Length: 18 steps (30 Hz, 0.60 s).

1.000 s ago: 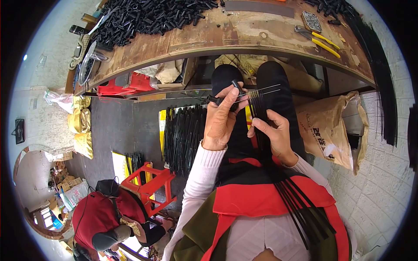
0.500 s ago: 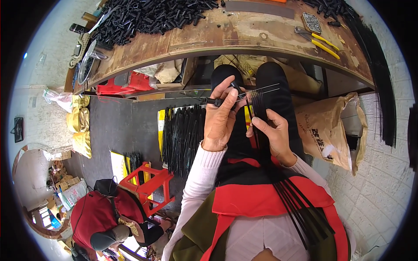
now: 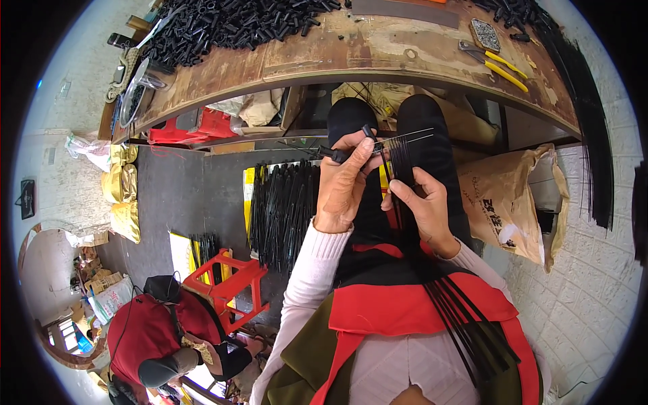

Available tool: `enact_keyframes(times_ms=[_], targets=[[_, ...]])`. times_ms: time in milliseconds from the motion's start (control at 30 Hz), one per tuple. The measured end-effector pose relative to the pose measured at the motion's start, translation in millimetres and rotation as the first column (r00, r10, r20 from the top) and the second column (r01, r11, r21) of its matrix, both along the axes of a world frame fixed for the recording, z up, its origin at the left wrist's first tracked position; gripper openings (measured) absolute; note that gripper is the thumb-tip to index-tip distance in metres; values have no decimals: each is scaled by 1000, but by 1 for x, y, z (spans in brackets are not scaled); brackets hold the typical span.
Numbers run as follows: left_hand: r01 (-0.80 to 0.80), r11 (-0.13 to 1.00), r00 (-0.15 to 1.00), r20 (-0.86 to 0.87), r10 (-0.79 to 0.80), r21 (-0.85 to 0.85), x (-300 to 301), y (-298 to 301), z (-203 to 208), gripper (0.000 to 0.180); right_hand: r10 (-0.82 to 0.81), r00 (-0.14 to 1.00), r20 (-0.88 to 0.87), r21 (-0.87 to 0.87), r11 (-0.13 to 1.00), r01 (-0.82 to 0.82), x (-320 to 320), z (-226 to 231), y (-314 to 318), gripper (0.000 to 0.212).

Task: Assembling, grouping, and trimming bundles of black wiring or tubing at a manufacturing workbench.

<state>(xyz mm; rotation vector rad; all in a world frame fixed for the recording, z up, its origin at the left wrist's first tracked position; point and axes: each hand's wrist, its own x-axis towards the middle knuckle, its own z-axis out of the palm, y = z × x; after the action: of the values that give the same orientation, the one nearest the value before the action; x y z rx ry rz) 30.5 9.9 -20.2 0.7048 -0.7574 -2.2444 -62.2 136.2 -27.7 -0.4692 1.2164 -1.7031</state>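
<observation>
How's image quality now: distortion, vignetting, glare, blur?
Head view: workbench edge bows from fisheye distortion; head view: black vignetting fills the corners; head view: small bright bluish spot near the left rim; head view: left hand and right hand look fairly sharp; head view: black strips partly merge into dark trousers.

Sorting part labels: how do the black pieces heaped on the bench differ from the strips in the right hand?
Pieces: short, stubby; strips: long, thin.
Pieces: jumbled on the bench; strips: bunched in the right hand.
Both: black.
</observation>
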Motion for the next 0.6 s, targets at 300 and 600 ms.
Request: enact_keyframes(times_ms=[300,600], targets=[[21,999,999,50,-19,-37,2,2,6,18,-51,998,-45,4,999,52,5,2,-1,16],[20,991,993,118,-4,-133,10,13,13,34,-14,997,-75,33,999,16,5,-2,-1,16]])
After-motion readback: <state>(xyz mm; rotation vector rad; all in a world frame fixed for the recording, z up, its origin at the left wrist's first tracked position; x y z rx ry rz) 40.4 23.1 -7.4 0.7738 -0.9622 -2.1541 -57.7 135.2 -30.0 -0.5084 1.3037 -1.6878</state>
